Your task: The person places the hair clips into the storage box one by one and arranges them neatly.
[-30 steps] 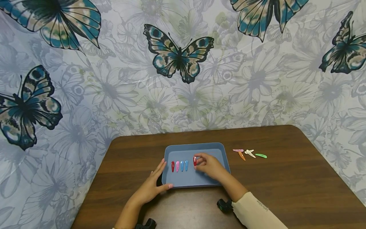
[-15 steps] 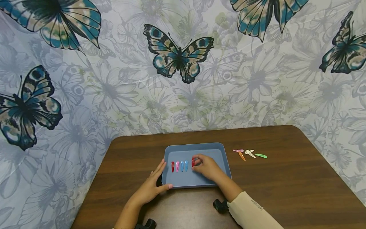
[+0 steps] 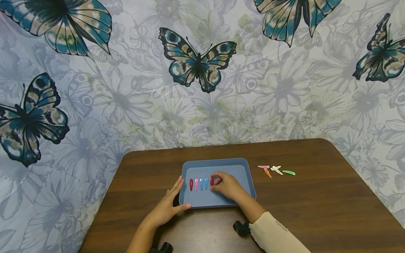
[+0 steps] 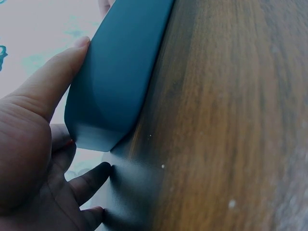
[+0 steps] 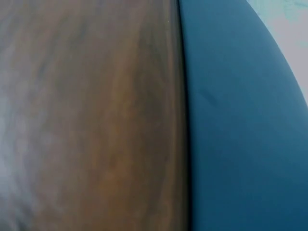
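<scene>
A blue-grey tray (image 3: 218, 201) holds a row of hair clips: a red clip (image 3: 191, 184), a pink clip (image 3: 196, 184) and two blue clips (image 3: 201, 183). At the row's right end the right hand (image 3: 228, 185) pinches another red clip (image 3: 212, 181) between thumb and fingers, beside the second blue one. The left hand (image 3: 166, 207) spreads at the tray's left side, thumb on its near rim. In the left wrist view this hand (image 4: 43, 159) touches the tray wall (image 4: 115, 77). The right wrist view shows the tray's side (image 5: 240, 125) but no hand.
On the brown table (image 3: 316, 203), right of the tray, lie a pink clip (image 3: 263, 166), an orange clip (image 3: 267, 172), white clips (image 3: 276, 169) and a green clip (image 3: 289, 172). Behind the table hangs a butterfly-patterned cloth (image 3: 202, 116).
The right hand has moved a little to the left with the red clip, closer to the blue clips. The left hand and the tray have stayed in place.
</scene>
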`<control>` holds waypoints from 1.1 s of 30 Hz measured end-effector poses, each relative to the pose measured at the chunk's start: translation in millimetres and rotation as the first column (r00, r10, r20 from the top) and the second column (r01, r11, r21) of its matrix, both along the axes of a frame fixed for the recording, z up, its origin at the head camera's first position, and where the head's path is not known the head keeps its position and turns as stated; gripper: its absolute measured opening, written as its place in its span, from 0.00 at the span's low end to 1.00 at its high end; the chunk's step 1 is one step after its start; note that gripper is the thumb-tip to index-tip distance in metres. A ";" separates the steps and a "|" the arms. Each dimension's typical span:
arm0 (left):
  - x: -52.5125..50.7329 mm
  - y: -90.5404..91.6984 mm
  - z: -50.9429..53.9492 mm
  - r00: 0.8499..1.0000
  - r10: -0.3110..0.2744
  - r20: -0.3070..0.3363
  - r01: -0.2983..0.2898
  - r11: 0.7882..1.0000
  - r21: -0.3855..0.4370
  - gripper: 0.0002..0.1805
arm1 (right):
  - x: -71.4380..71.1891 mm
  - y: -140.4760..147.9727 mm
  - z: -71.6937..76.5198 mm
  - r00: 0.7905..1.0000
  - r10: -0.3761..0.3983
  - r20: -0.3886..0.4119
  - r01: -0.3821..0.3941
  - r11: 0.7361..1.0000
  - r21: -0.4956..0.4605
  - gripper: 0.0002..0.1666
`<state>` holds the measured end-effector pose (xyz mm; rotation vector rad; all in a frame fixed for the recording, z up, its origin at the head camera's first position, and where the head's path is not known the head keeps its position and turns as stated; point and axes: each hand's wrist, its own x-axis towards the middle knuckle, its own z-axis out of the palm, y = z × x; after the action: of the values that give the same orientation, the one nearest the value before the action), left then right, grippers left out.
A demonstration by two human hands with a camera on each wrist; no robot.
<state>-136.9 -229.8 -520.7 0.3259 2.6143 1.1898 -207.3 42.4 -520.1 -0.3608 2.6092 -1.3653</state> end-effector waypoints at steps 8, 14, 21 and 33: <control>1.3 0.2 0.5 1.000 0.006 0.006 -0.006 1.000 0.003 0.55 | 0.5 -3.3 -3.1 0.999 0.022 -0.048 -0.020 0.998 0.056 0.26; 1.1 0.2 0.8 1.000 0.005 0.004 -0.005 1.000 0.000 0.55 | -1.0 -4.6 -3.6 0.999 0.014 -0.050 -0.010 0.997 0.079 0.26; 0.1 0.1 1.6 1.000 0.002 0.005 -0.002 1.000 0.014 0.55 | -1.3 -4.8 -3.3 0.997 0.015 -0.070 -0.008 0.995 0.101 0.26; 0.8 0.8 2.4 1.000 0.007 0.020 -0.008 0.999 0.036 0.55 | -1.3 -4.5 -3.5 0.997 0.014 -0.072 -0.006 0.995 0.104 0.26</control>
<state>-136.1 -229.0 -518.4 0.3100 2.5822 1.2376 -208.6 37.8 -523.6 -0.4152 2.7204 -1.2293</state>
